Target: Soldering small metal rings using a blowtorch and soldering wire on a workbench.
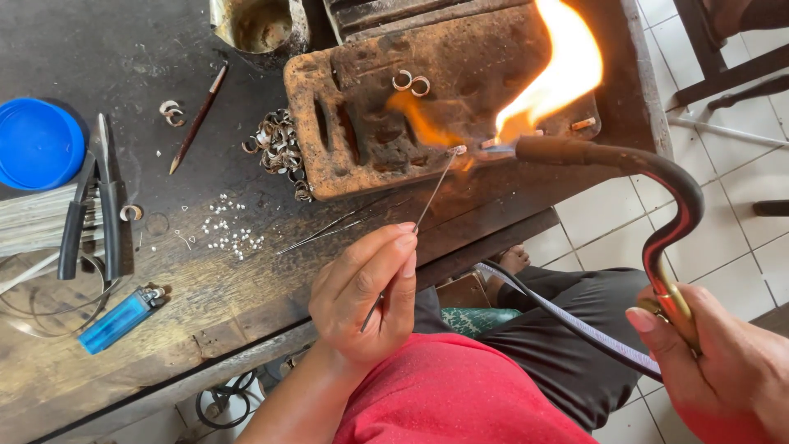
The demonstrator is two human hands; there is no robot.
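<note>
Pinching a thin metal pick (pixel 431 197) between thumb and fingertips, my left hand (pixel 362 300) is closed tight on its lower end, and the pick slants up to a small silver piece (pixel 459 150) lying on the charred soldering block (pixel 345 123). I judge the long reach keeps my fingers well back from the heat while the tip steadies the piece. My right hand (pixel 715 362) is wrapped shut around the brass grip of a curved gas torch (pixel 657 189), its dark neck arching over so the nozzle ends just beside the piece. The flame (pixel 551 70) flares orange and yellow up and away from me, and a smaller orange tongue licks across the block's surface. A grey hose (pixel 567 321) runs from the torch across my lap.

The piece itself is tiny and pale against the scorched brown block, too small for me to make out its form. The block is pitted with dark slots and hollows; two silver rings (pixel 411 82) rest near its top edge, clear of the flame.

Further out on the dark wooden bench (pixel 123 49), a heap of silver rings (pixel 279 148) sits touching the block's left edge. Small silver granules (pixel 230 230) are scattered near it, with a pencil (pixel 199 117) above them. At the far left lie black-handled pliers (pixel 99 205), a blue lid (pixel 37 144) and a blue lighter (pixel 122 319).
</note>
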